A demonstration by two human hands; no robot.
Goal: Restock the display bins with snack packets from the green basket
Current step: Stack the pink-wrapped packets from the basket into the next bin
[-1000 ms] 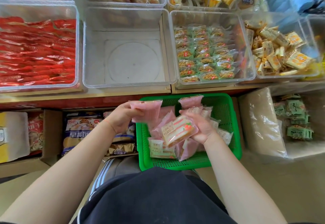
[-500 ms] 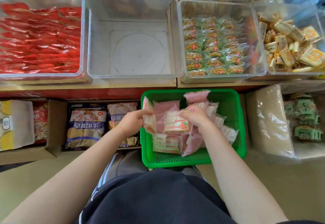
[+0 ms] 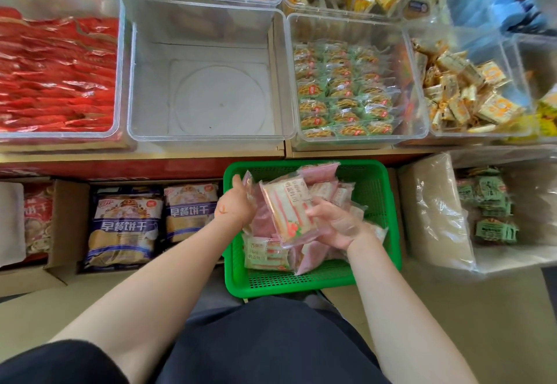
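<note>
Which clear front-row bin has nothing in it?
The clear plastic bin between the red-packet bin and the green-packet bin; only its bare floor shows.

blue biscuit bags (image 3: 125, 227): "早餐饼干".

Green basket (image 3: 376, 190) of perforated plastic, set on the floor just below the shelf edge, heaped with pink and pale snack packets (image 3: 268, 255) lying at all angles. One clear-wrapped packet (image 3: 287, 209) (sandwich-style, pink stripes, strawberry print) raised over the heap, tilted. Display bins above: one bare clear bin (image 3: 208, 82); beside it a bin of green-wrapped packets (image 3: 343, 91).
</note>
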